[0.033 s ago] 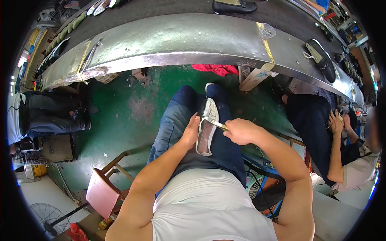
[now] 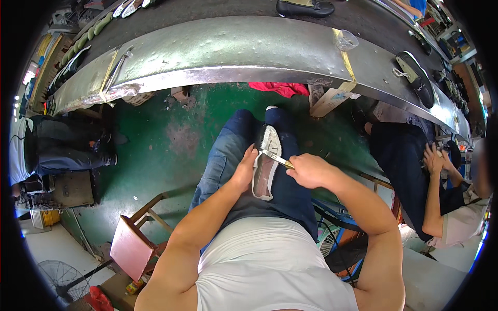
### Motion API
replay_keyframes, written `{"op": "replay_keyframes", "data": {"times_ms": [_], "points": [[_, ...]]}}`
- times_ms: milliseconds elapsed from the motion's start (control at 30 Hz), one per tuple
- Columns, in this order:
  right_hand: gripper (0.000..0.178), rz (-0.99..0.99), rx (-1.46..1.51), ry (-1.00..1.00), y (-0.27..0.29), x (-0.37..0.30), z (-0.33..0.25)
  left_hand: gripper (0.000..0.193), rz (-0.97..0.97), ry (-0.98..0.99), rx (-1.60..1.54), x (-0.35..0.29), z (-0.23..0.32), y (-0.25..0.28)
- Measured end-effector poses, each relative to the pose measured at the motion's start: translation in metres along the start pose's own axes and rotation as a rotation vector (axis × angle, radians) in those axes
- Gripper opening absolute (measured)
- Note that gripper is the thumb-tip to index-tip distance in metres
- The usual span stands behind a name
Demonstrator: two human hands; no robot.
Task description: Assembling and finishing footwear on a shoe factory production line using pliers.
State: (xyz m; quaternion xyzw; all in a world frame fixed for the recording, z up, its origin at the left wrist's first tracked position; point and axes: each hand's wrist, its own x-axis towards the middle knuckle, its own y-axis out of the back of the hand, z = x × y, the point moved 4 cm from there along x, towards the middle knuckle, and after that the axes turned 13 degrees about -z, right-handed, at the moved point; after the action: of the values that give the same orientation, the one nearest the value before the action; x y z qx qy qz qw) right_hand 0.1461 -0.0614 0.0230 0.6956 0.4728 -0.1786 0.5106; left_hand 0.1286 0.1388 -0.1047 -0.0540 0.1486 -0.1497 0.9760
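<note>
A grey and white shoe [image 2: 265, 173] lies sole side up along my right thigh, toe pointing away from me. My left hand [image 2: 243, 175] grips its left edge and steadies it on my blue jeans. My right hand [image 2: 309, 171] is closed on a small brush [image 2: 275, 158] with a yellowish handle. The brush's bristle end touches the front part of the shoe.
A long curved metal conveyor [image 2: 233, 52] runs across the top and carries black shoes [image 2: 415, 72] and a clear plastic cup [image 2: 346, 39]. A red cloth [image 2: 282, 88] lies on the green floor. A person sits at right [image 2: 441, 176], another at left [image 2: 52, 147]. A pink stool [image 2: 132, 248] stands at lower left.
</note>
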Motion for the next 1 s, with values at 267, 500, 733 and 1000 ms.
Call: {"op": "replay_keyframes", "data": {"times_ms": [267,500,733,1000], "points": [[0.028,0.373,0.537,0.065,-0.07,0.014,0.003,0.079,-0.172,0.216,-0.564,0.014,0.006,-0.005],[0.026,0.023,0.416,-0.02,-0.02,0.004,0.016,0.083,-0.129,0.257,-0.53,0.017,0.004,-0.016],[0.021,0.116,1.235,0.114,-0.095,0.035,0.03,0.078,-0.005,0.176,-0.454,0.022,0.006,-0.028],[0.029,-0.211,1.322,0.157,-0.044,0.004,0.068,0.072,0.035,0.374,-0.182,0.037,0.005,-0.018]]}}
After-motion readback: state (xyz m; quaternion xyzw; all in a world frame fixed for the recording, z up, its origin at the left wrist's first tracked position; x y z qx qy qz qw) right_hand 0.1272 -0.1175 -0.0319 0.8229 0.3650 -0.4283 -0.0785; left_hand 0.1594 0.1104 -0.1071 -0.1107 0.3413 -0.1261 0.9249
